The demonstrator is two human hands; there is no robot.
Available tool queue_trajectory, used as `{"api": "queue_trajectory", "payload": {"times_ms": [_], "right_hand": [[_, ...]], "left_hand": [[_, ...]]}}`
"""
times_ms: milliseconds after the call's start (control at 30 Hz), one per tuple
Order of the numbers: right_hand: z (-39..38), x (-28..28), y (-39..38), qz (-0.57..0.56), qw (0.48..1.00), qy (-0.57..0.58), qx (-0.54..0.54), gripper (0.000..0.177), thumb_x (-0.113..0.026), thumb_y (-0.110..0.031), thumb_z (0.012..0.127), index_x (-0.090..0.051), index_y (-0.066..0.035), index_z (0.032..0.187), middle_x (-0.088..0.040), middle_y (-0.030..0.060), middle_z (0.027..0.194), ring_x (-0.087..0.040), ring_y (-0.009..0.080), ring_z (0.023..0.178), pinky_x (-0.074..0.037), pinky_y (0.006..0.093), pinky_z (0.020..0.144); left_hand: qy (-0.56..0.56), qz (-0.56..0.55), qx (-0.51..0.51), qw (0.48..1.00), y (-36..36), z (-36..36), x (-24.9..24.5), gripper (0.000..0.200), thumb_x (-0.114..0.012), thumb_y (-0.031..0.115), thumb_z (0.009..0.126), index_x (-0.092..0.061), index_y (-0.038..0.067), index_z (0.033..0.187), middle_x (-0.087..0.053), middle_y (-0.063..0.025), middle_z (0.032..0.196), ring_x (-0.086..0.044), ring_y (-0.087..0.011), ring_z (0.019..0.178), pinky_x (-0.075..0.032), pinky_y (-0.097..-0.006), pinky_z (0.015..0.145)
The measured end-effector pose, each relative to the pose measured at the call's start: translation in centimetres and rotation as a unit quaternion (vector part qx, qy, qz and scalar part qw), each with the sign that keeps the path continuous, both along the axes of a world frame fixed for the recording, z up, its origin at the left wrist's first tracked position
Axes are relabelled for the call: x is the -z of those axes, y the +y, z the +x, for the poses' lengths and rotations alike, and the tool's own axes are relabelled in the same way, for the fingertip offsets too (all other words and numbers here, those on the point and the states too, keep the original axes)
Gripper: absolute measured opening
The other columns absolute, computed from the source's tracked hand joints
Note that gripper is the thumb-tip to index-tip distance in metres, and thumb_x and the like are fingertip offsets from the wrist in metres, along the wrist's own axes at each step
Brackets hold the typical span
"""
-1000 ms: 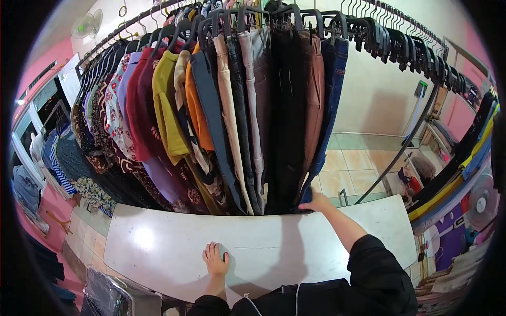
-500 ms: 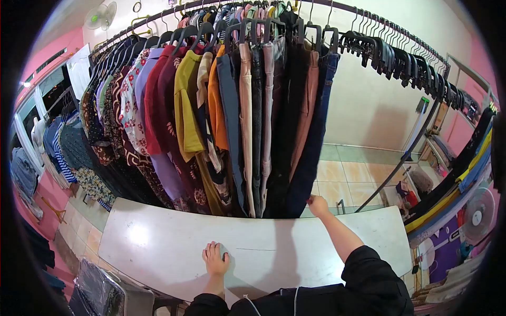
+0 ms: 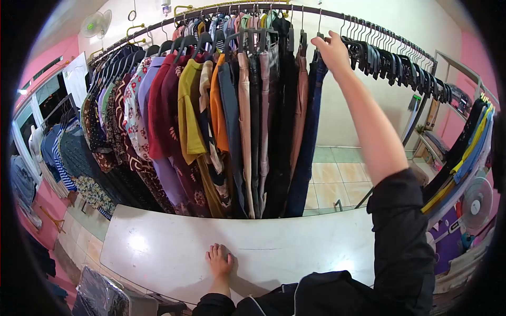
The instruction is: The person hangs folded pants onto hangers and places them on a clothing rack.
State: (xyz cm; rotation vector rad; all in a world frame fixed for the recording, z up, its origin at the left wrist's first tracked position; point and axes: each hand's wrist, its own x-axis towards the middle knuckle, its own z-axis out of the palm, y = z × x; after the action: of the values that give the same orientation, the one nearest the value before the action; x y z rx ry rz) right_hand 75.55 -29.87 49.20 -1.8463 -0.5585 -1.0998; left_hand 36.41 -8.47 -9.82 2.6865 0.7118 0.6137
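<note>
My left hand [image 3: 219, 259] lies open and flat on the white tabletop [image 3: 295, 239], holding nothing. My right hand [image 3: 333, 52] is raised to the rail, at the hanger of the dark blue jeans [image 3: 307, 142]. Its thumb and a finger show apart, and it covers part of that hanger; whether it touches it I cannot make out. To the left of the jeans hang pink trousers [image 3: 299, 100] and black trousers [image 3: 283, 121]. Just right of my right hand begins a row of bare black hangers [image 3: 390, 63].
Shirts and dresses, among them a mustard top [image 3: 191, 113] and a red top [image 3: 159, 105], fill the rail [image 3: 221, 13] to the left. Further clothes [image 3: 466, 152] hang at right above a standing fan [image 3: 478, 203]. A plastic-covered chair [image 3: 105, 295] stands at lower left.
My right hand has risen from the bottom hem of the jeans to their hanger at the rail. My left hand stays on the tabletop. The view has shifted slightly.
</note>
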Motion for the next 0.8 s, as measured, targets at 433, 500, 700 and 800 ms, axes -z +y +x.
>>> {"api": "queue_trajectory", "payload": {"times_ms": [433, 500, 700, 800], "right_hand": [[3.8, -2.8, 5.5, -0.054, 0.974, 0.163, -0.150, 0.028, -0.049, -0.011, 0.080, -0.061, 0.005, 0.100, -0.064, 0.0212, 0.092, -0.062, 0.0307, 0.084, -0.047, 0.0393, 0.076], [3.6, -2.6, 6.1, -0.080, 0.968, 0.143, -0.191, 0.030, -0.049, -0.010, 0.080, -0.061, 0.004, 0.103, -0.065, 0.0206, 0.093, -0.062, 0.0291, 0.084, -0.047, 0.0383, 0.076], [3.3, -1.3, 6.7, 0.013, 0.999, 0.026, -0.036, 0.032, -0.056, -0.016, 0.084, -0.060, 0.001, 0.111, -0.064, 0.0234, 0.103, -0.061, 0.0360, 0.099, -0.046, 0.0410, 0.087], [4.0, -0.8, 6.2, 0.043, 0.999, 0.015, -0.016, 0.034, -0.056, -0.016, 0.084, -0.059, 0.002, 0.113, -0.063, 0.0237, 0.104, -0.060, 0.0364, 0.100, -0.045, 0.0401, 0.089]], "left_hand": [[-0.001, -0.013, -0.012, 1.000, 0.6, 0.1, 1.9, 0.053, -0.058, 0.033, 0.077, -0.052, 0.007, 0.122, -0.045, -0.0128, 0.135, -0.035, -0.0306, 0.131, -0.020, -0.0509, 0.109], [-0.001, -0.014, -0.011, 1.000, 0.6, 0.0, 2.1, 0.053, -0.058, 0.033, 0.077, -0.052, 0.007, 0.122, -0.045, -0.0129, 0.135, -0.035, -0.0307, 0.130, -0.020, -0.0512, 0.109], [-0.005, -0.018, -0.009, 1.000, 0.4, 0.0, 1.9, 0.054, -0.057, 0.034, 0.076, -0.052, 0.007, 0.123, -0.046, -0.0133, 0.134, -0.034, -0.0314, 0.131, -0.020, -0.0520, 0.109], [0.000, -0.009, -0.011, 1.000, 0.5, 0.1, 1.9, 0.054, -0.057, 0.033, 0.076, -0.052, 0.007, 0.123, -0.046, -0.0133, 0.134, -0.034, -0.0312, 0.131, -0.020, -0.0519, 0.109]]}}
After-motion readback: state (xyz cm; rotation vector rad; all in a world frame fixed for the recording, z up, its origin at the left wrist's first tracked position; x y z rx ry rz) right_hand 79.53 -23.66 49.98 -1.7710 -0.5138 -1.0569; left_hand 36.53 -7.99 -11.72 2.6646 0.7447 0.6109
